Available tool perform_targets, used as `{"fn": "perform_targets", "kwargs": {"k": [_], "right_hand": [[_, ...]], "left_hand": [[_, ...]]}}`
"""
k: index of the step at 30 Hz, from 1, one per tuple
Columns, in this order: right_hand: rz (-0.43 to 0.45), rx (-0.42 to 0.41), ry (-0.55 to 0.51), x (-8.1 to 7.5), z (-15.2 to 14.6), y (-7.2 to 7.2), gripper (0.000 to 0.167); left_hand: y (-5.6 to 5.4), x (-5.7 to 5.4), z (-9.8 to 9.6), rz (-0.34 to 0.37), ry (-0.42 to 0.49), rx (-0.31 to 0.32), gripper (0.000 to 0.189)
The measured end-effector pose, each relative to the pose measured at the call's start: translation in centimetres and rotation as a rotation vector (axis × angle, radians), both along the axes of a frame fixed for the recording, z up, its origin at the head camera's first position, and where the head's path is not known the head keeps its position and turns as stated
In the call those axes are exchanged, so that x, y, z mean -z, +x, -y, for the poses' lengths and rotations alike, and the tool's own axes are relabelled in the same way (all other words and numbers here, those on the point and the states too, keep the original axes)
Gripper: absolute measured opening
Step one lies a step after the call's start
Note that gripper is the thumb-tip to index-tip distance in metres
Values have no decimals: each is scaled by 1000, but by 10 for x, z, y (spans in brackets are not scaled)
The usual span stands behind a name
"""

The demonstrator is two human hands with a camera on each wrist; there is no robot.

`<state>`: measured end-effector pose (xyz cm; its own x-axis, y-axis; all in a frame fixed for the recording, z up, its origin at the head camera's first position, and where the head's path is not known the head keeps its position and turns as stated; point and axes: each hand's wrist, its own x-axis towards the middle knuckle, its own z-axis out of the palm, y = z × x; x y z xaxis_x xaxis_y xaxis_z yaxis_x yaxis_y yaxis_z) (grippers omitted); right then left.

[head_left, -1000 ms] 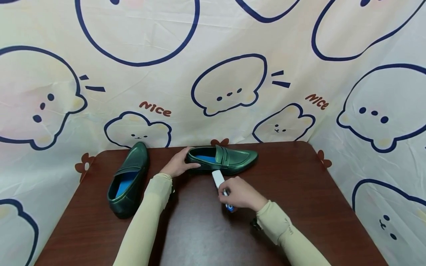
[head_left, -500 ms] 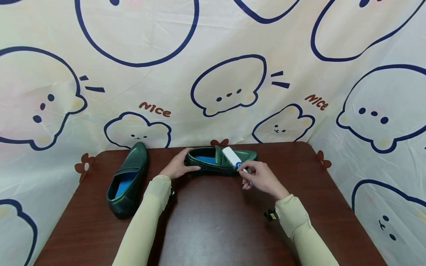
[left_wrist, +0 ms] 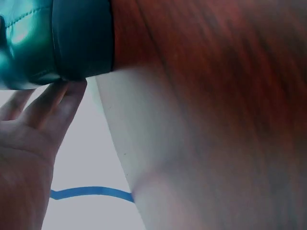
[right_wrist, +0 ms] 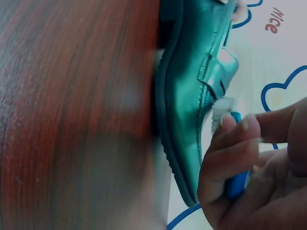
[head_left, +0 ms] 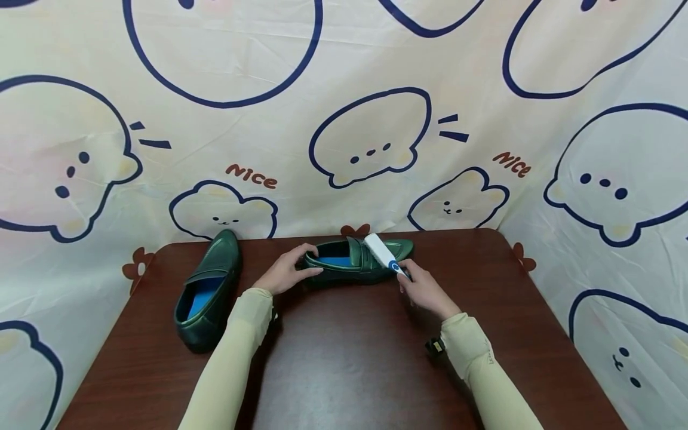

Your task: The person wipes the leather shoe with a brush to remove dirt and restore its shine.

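A dark green loafer [head_left: 346, 276] with a blue insole lies near the table's back edge, toe to the right. My left hand [head_left: 282, 273] grips its heel, thumb on the near side and fingers at the back; the left wrist view has the fingers [left_wrist: 60, 103] against the heel [left_wrist: 81, 38]. In my right hand [head_left: 426, 292] is a small brush [head_left: 380, 249] with a white head and a blue-and-white handle. Its bristles [right_wrist: 218, 112] are at the loafer's upper, beside the strap. Curled fingers hide part of the handle in the right wrist view.
A matching green loafer [head_left: 212, 286] stands on the left of the brown table [head_left: 333, 370], toe toward the back. A cloth [head_left: 371, 60] printed with cartoon shapes hangs close behind the table and along both sides.
The brush has gone from the loafer's near side up and right onto its upper, then shifted slightly. My left hand stays at the heel with a small change of finger position.
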<state>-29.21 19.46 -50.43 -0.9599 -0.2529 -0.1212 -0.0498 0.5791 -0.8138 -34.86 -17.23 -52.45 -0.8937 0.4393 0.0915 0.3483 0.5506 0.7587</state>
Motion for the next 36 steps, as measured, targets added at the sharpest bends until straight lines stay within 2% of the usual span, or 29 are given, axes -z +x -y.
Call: {"fn": "perform_targets", "kwargs": {"k": [5, 9, 12, 16, 18, 21, 25, 28, 32, 34, 36], "right_hand": [[-112, 94, 140, 3, 1, -3, 29], [-177, 152, 142, 0, 0, -3, 30], [-214, 162, 109, -3, -1, -2, 28], [-264, 169, 85, -8, -1, 0, 23], [-278, 169, 86, -8, 0, 0, 22], [-276, 163, 99, -6, 3, 1, 21], [-277, 168, 131, -2, 7, 0, 20], [-286, 176, 154, -2, 10, -2, 21], [-274, 170, 183, -6, 14, -4, 24], [-267, 165, 205, -8, 16, -5, 25], [-269, 157, 227, -9, 18, -3, 26]], "left_hand": [[3, -3, -2, -58, -31, -7, 25], [6, -5, -1, -58, -16, -27, 25], [7, -4, 2, 14, 47, -40, 27], [8, -1, 6, 168, 172, -27, 33], [8, 1, 7, 218, 209, -25, 34], [8, 2, 6, 273, 235, -28, 37], [12, 1, 3, 335, 219, -40, 45], [14, 2, 0, 302, 128, -55, 66], [15, 5, -3, 199, 33, -65, 103], [16, 7, -4, 171, 44, -74, 109], [17, 10, -5, 180, 74, -94, 108]]}}
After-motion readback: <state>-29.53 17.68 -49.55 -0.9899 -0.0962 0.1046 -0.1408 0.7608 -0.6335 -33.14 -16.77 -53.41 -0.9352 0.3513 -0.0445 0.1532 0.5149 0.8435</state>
